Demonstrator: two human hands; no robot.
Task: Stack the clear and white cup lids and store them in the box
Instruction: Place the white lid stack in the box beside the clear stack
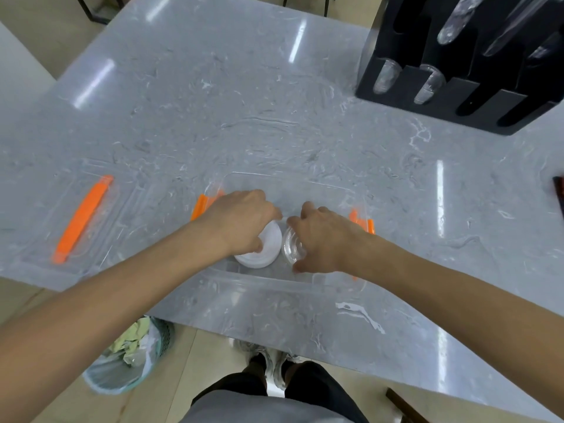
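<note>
Both my hands were down inside the clear box [305,181] at the table's [213,102] near edge. My left hand [244,221] gripped the stack of white lids [268,248] from above, fingers curled round it. My right hand [323,239] held the stack of clear lids [291,248] just beside it at 3 o'clock (the two stacks were almost touching), its fingers bent over the rim. The box's lid [82,221], with its orange clip, lay well apart at 9 o'clock. A black cup dispenser [457,87] stood at 1 o'clock.
</note>
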